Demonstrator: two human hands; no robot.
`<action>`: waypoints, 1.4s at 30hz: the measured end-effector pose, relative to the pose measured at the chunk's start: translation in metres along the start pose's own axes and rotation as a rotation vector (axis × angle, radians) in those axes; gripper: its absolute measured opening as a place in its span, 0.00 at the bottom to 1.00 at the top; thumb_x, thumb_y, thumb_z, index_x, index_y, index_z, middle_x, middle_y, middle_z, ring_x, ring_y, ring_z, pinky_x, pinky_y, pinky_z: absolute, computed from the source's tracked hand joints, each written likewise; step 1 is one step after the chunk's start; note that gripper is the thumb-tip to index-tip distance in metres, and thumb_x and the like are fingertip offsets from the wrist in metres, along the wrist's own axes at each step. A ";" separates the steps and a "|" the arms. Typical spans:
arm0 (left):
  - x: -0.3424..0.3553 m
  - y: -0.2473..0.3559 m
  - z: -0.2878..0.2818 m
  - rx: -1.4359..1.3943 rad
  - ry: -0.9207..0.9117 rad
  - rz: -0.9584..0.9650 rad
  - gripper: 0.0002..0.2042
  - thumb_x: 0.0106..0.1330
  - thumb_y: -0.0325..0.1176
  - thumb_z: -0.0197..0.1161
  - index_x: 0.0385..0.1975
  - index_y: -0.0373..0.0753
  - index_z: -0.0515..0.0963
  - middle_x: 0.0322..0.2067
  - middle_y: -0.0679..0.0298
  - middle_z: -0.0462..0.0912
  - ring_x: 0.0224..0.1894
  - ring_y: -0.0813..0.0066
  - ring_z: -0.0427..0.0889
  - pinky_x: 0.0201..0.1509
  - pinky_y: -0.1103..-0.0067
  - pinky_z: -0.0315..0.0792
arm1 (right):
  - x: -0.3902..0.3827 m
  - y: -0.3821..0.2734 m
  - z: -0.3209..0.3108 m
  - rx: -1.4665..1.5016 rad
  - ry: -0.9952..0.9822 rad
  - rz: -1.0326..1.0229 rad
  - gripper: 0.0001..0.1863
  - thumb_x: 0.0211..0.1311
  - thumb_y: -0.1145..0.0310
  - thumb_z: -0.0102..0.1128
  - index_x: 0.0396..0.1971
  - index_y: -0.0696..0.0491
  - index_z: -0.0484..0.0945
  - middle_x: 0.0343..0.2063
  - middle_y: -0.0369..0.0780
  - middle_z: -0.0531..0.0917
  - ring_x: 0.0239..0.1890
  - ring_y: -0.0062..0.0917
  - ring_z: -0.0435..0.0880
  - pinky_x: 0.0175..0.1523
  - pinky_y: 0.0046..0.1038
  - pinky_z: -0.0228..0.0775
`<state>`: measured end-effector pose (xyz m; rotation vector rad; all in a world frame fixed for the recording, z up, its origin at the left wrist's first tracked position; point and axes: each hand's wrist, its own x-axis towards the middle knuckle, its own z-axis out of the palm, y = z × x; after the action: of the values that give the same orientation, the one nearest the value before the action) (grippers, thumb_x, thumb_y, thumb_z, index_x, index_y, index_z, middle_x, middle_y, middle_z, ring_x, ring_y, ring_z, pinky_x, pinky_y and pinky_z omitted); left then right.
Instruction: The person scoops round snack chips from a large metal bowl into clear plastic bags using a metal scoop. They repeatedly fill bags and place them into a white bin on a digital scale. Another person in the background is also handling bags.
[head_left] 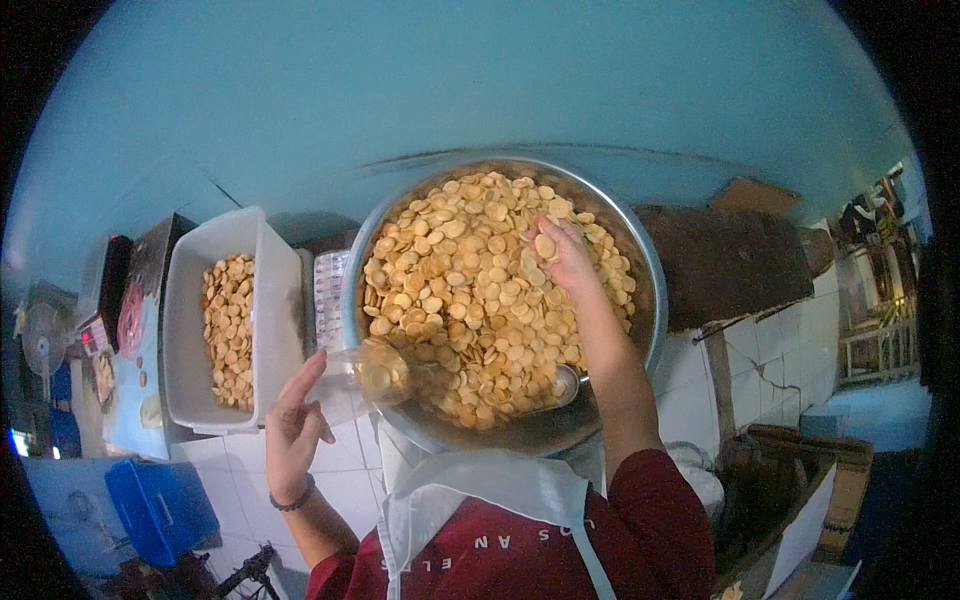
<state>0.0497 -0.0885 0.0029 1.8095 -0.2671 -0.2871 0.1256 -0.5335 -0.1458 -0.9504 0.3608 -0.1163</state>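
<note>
A large steel bowl (650,270) is heaped with small round golden crackers (450,280). My right hand (560,255) is over the bowl's right side, pinching a round cracker (545,247). My left hand (300,410) is outside the bowl at the lower left, fingers apart, index finger raised beside a clear plastic container (370,380) at the bowl's rim; whether it touches the container I cannot tell. A metal scoop (566,388) lies among the crackers at the lower right. A translucent white bin (185,330) holding similar crackers stands left of the bowl.
A blue wall (480,90) rises behind the bowl. A dark bench (730,280) extends to the right, with cardboard boxes (840,470) below. A blue plastic crate (160,510) and a fan (42,340) are at the left, above white floor tiles (320,470).
</note>
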 end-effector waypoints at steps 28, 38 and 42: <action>0.008 0.004 0.031 0.013 -0.168 0.140 0.30 0.54 0.13 0.41 0.62 0.34 0.66 0.58 0.61 0.72 0.24 0.90 0.71 0.26 0.89 0.70 | -0.254 0.027 -0.108 -0.213 0.281 0.069 0.17 0.60 0.66 0.60 0.48 0.55 0.76 0.33 0.34 0.78 0.34 0.19 0.78 0.35 0.24 0.73; 0.017 0.001 0.025 0.043 -0.163 0.140 0.30 0.55 0.15 0.41 0.62 0.34 0.66 0.60 0.62 0.71 0.26 0.90 0.70 0.28 0.89 0.69 | -0.669 -0.096 -0.274 -1.092 1.679 0.143 0.21 0.67 0.59 0.53 0.52 0.59 0.75 0.51 0.46 0.80 0.51 0.33 0.78 0.59 0.30 0.65; 0.020 -0.004 0.017 0.053 -0.186 0.168 0.28 0.54 0.16 0.40 0.59 0.32 0.68 0.61 0.60 0.69 0.26 0.89 0.71 0.27 0.90 0.70 | -0.776 -0.073 -0.207 -1.466 1.942 0.272 0.25 0.62 0.55 0.57 0.53 0.57 0.74 0.52 0.49 0.77 0.54 0.40 0.76 0.58 0.37 0.67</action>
<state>0.0627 -0.1095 -0.0063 1.8015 -0.5593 -0.3319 -0.6682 -0.5387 -0.0014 -1.9445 2.6152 -0.5643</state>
